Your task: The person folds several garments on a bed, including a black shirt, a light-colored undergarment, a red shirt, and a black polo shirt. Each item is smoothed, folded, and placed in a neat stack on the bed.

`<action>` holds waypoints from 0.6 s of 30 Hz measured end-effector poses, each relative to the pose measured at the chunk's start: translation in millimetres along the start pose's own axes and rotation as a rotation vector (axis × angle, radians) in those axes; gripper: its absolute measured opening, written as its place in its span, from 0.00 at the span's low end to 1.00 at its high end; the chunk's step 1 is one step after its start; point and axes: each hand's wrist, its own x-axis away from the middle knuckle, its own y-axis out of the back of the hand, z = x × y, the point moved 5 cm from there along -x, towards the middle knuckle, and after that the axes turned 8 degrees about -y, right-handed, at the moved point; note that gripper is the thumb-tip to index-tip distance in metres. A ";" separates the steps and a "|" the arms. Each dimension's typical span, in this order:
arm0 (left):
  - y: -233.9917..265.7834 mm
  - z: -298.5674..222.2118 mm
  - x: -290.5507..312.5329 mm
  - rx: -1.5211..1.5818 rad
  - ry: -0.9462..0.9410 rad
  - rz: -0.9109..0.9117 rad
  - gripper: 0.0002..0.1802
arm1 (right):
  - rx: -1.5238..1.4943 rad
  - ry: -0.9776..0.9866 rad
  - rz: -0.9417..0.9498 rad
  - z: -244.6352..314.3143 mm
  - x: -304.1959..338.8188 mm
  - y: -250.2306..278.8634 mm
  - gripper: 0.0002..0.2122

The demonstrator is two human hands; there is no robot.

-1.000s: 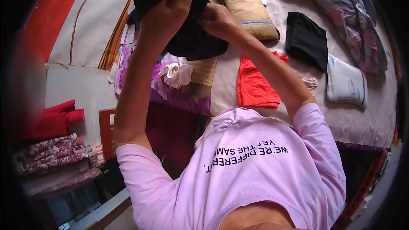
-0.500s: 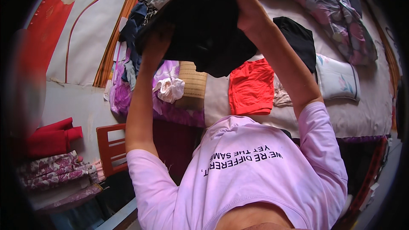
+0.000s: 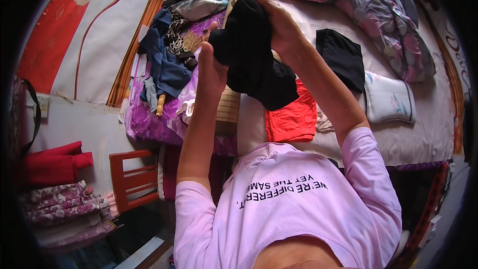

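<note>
The right hand [image 3: 283,27] pinched the upper right edge of a black cloth [image 3: 246,32], holding it aloft, while the left hand [image 3: 214,67] met the cloth's left edge with thumb and forefinger parted; whether it gripped there I cannot tell. The cloth hung in loose folds between the two hands, above and beyond the red garment [image 3: 289,123], and hid that garment's far left corner from view.

The red garment lay flat on a pale bedsheet [image 3: 408,142]. Just beside it on the right was a crumpled beige cloth [image 3: 323,122], and beyond it to the right lay a folded black garment [image 3: 342,62]. A white pillow [image 3: 391,100] rested farther to its right, with a bunched floral quilt [image 3: 383,30] well beyond. To the red garment's left ran a woven strip [image 3: 227,107], then a white crumpled cloth [image 3: 186,111], partly covered by the left forearm. Farther left and beyond it lay a navy garment [image 3: 168,74]. A reddish wooden chair [image 3: 133,182] stood well to its left, on the nearer side.
</note>
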 end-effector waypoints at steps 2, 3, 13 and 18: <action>10.7 7.8 5.4 -0.183 -0.005 0.008 0.25 | 0.003 -0.013 0.011 -1.4 -1.6 2.4 0.11; 16.5 15.1 8.7 -0.245 0.017 -0.002 0.24 | 0.014 0.001 -0.016 -0.2 -2.4 5.2 0.11; 31.5 46.1 31.9 -0.948 -0.184 0.187 0.16 | 0.039 0.017 -0.045 3.6 1.5 16.5 0.12; 53.2 48.7 26.4 -0.641 0.137 -0.252 0.10 | 0.078 0.058 -0.127 3.9 6.5 18.6 0.10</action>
